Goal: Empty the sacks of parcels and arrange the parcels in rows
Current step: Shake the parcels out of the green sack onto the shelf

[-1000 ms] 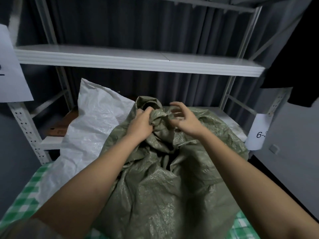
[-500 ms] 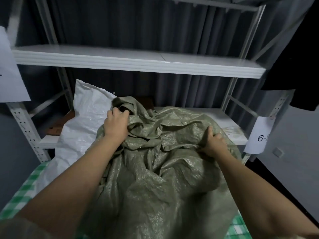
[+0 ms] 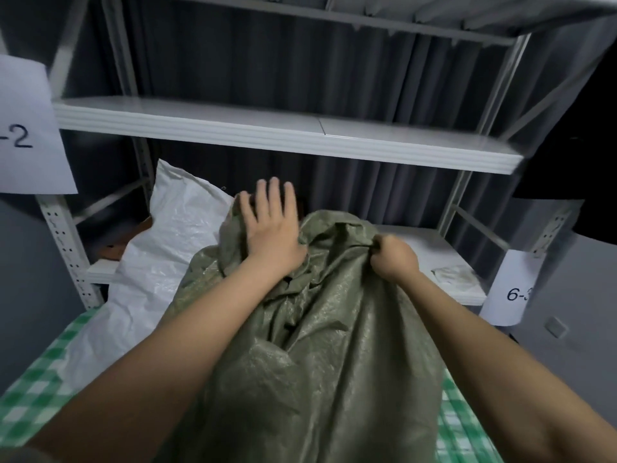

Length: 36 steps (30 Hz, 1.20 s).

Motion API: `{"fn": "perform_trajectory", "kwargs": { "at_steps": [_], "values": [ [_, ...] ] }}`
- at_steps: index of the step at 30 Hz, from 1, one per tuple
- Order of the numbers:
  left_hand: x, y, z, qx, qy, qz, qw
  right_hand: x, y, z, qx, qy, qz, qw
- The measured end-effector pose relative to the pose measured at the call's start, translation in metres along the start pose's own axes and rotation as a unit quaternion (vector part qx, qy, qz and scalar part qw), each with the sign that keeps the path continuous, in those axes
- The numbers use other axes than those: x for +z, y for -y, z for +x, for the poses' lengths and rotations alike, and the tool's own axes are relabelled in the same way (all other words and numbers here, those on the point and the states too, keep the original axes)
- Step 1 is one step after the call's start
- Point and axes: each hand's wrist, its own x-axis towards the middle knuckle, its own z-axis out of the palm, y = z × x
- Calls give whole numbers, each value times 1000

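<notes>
While standing upright on the green-and-white checked cloth, fills the middle of the view: green woven sack, bulging and creased, mouth end at the top. Taken as the landmark for everything else.

Behind the green sack and spanning the width: white metal shelving, one board above the sack's top, a lower board level with its upper part. Hung behind the shelving: dark curtain.

Left of the green sack and touching its side: white woven sack, leaning back onto the lower board, its lower end on the checked cloth.

Far left of the green sack, higher up, fixed to a shelving post: paper label ending "-2". Right of the green sack, lower, on another post: smaller paper label reading "6-3" as far as can be made out. Right of the green sack on the lower board: a crumpled pale item, too unclear to name.

At the green sack's top left: left hand, palm down on the fabric, fingers straight and spread apart, gripping nothing. At the green sack's top right: right hand, fingers curled tight together, clamped on a bunched fold of the sack's rim.

No parcels visible; contents hidden inside the sacks.
</notes>
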Motion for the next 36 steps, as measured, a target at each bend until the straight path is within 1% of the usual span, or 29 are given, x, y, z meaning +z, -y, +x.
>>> {"fn": "perform_trajectory", "kwargs": {
  "at_steps": [1, 3, 5, 6, 7, 9, 11, 13, 16, 17, 18, 20, 22, 24, 25, 28, 30, 32, 34, 36],
  "values": [
    [-4, -9, 1, 31, 22, -14, 999, -4, 10, 0, -22, -18, 19, 999],
    [-8, -25, 3, 66, 120, -65, 988, -9, 29, 0, -69, -51, 66, 994],
    [-3, -29, 7, 62, 213, -137, 965, -11, 46, 1, -119, -53, 113, 985],
    [1, -28, 8, 57, 233, -173, 955, -11, 54, 0, -142, -43, 138, 979],
    [6, -25, 9, 52, 235, -204, 949, -10, 60, -2, -160, -31, 169, 972],
    [15, -19, 9, 39, 193, -227, 954, -7, 66, -5, -169, -5, 242, 955],
    [24, -17, 8, 31, 135, -199, 970, -2, 65, -10, -173, 19, 290, 941],
    [30, -15, 8, 23, 115, -172, 978, 5, 57, -11, -172, 42, 320, 931],
    [40, -14, 8, 3, 115, -167, 979, 12, 32, -15, -129, 55, 417, 898],
    [41, -14, 8, 0, 112, -164, 980, 14, 20, -16, -111, 56, 431, 894],
    [42, -14, 8, -1, 111, -162, 981, 16, 6, -17, -91, 64, 415, 903],
    [44, -14, 9, -1, 114, -153, 982, 28, -26, -16, -46, 106, 372, 921],
    [44, -15, 10, -2, 123, -147, 981, 43, -53, -17, 26, 146, 331, 932],
    [41, -14, 14, -7, 125, -144, 982, 55, -68, -16, 83, 166, 318, 930],
    [39, -14, 16, -6, 128, -144, 981, 61, -72, -14, 97, 170, 318, 928],
    [38, -13, 14, -6, 143, -146, 979, 64, -68, -22, 156, 163, 306, 925],
    [49, -20, 15, -6, 178, -136, 975, 71, -71, -22, 207, 195, 354, 891],
    [51, -19, 11, -6, 181, -136, 974, 69, -70, -24, 243, 204, 389, 865],
    [49, -19, 13, 1, 176, -147, 973, 75, -76, -12, 270, 201, 388, 858],
    [48, -18, 13, 1, 175, -155, 972, 116, -109, 22, 296, 180, 376, 859]
  ]
}}
